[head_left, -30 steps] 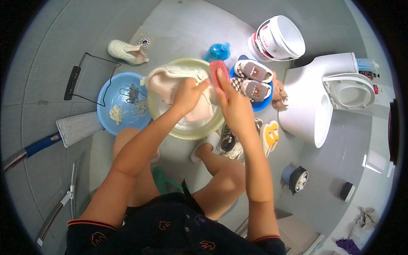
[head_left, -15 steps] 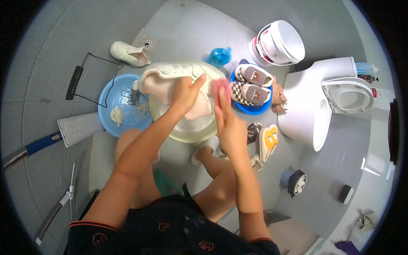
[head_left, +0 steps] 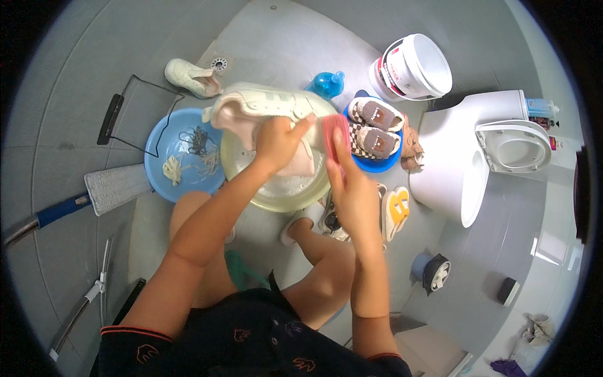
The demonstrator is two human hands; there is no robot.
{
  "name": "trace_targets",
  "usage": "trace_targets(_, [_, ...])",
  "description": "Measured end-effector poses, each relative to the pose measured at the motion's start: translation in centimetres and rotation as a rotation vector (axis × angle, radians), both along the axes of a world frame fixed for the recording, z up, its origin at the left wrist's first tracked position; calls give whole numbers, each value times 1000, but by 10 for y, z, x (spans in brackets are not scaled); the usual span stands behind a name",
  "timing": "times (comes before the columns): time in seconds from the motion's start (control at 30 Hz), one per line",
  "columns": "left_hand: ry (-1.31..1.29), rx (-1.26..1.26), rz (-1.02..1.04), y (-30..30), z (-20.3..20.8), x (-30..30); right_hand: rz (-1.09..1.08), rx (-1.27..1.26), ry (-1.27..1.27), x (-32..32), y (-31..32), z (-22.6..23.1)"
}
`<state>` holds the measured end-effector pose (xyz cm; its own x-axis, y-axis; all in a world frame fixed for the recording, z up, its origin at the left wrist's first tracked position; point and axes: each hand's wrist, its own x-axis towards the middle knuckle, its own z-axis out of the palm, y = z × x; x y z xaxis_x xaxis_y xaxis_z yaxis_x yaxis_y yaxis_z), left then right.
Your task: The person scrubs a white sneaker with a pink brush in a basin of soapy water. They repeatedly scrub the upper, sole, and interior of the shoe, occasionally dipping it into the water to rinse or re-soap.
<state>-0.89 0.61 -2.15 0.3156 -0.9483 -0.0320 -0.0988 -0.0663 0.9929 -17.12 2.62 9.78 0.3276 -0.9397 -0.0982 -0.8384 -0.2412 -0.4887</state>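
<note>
shifts pink brush [head_left: 330, 127] rightward since the earlier frame, pinching it in fingers of right hand [head_left: 350, 181] and clasping white shoe [head_left: 267, 103] above green basin [head_left: 276, 207] with left hand [head_left: 280, 143], seemingly mid-scrub, with laces [head_left: 197, 140] out in blue basin [head_left: 182, 192] and second shoe [head_left: 187, 76] near drain [head_left: 219, 64] apparently left.

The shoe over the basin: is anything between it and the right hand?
Yes: the pink brush in the right hand sits between that hand and the shoe, at its toe end. Nothing visible separates the left hand from it.
</note>
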Motion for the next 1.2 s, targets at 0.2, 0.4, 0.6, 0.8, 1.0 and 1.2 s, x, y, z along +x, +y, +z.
trace_targets(0.2, [-272,-120,-87,10,6,-17,-11,-73,-111,2,-16,-4])
trace_targets(0.4, [40,-254,-77,8,20,-16,-53,91,-562,-17,-52,-1])
trace_targets(0.6, [461,-195,-187,1,18,1,-253,165,-644,-32,1,27])
trace_targets(0.8, [472,-177,-263,5,29,1,-46,101,-356,-31,33,23])
trace_targets(1.0, [503,-199,-169,10,28,0,26,136,-458,-12,-2,21])
trace_targets(1.2, [485,-171,-171,8,25,6,-6,322,-502,-2,-37,19])
